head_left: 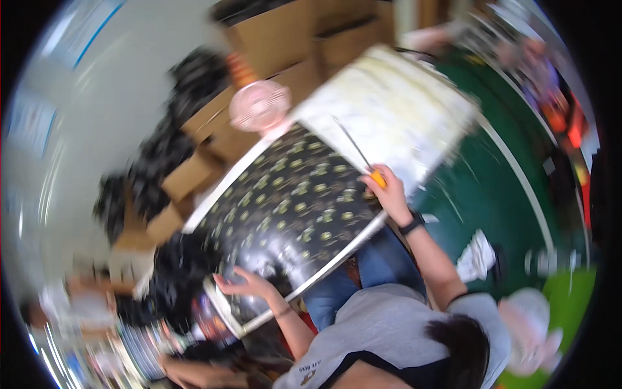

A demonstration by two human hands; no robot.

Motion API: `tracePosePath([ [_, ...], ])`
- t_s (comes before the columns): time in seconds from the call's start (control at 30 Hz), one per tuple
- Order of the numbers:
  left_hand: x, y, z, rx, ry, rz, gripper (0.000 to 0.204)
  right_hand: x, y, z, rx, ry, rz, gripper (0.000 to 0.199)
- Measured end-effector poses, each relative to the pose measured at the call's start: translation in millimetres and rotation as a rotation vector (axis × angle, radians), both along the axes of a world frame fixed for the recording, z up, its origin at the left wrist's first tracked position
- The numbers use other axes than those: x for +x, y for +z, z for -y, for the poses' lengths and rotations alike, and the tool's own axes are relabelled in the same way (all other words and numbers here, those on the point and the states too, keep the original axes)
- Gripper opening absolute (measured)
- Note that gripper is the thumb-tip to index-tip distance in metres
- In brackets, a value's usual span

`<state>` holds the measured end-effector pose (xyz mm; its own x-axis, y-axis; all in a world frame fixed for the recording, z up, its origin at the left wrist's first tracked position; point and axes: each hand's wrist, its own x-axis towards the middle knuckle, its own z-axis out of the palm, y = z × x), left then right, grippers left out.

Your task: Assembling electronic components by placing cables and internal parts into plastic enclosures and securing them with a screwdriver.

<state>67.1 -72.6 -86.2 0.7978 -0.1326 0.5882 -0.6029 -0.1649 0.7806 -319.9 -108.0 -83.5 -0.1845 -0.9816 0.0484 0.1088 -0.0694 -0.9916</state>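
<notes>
My right hand [392, 198] is closed around the orange-yellow handle of a screwdriver [378, 178]. Its long thin shaft points up and away, over the white sheet-like stack [395, 107] at the table's right end. Above the near left part of the table, my left hand [249, 285] has its fingers apart and holds nothing. Beneath both hands spreads a dark table cover [291, 188] with a small yellowish pattern and a white edge. Left of my left hand lies a heap of black items [178, 269], too blurred to make out.
A small pink fan [259, 105] stands at the table's far edge. Behind it are cardboard boxes [272, 35] and black bags [194, 81]. Green floor [505, 194] with a white line lies to the right, with a crumpled white thing [476, 256] on it. Another person's arm [194, 373] shows at lower left.
</notes>
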Motion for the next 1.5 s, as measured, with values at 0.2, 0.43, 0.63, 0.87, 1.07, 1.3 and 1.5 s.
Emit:
tracePosePath([
  [0.2, -110.8, 14.8, -39.3, 0.305, -0.729, 0.279, 0.043, -96.9, 43.5, 61.7, -0.108, -0.434, -0.406, 0.031],
  [0.43, -137.0, 17.2, -28.8, 0.772, -0.961, 0.520, 0.036, -241.0, 50.0, 106.5, -0.095, -0.793, -0.596, 0.042],
  [0.63, -136.0, 17.6, -35.9, 0.790, -1.006, 0.453, 0.036, -429.2, 20.1, 92.3, 0.136, -1.059, -1.046, 0.048],
  [0.87, -140.8, 21.6, -40.6, 0.812, -0.975, 0.430, 0.035, -586.6, -38.1, 61.2, 0.783, -1.031, -1.027, 0.073],
  [1.07, -143.4, 28.2, -31.6, 0.814, -0.951, 0.493, 0.038, -642.5, -38.7, 67.0, 0.649, -0.928, -1.036, 0.081],
  [1.3, -148.4, 28.5, -38.0, 0.813, -0.909, 0.479, 0.039, -640.9, -20.1, 93.8, 0.373, -0.912, -0.302, 0.076],
  [1.5, -142.4, 33.0, -32.8, 0.826, -0.910, 0.501, 0.039, -603.4, 6.5, 57.0, 0.038, -0.902, 0.304, 0.049],
])
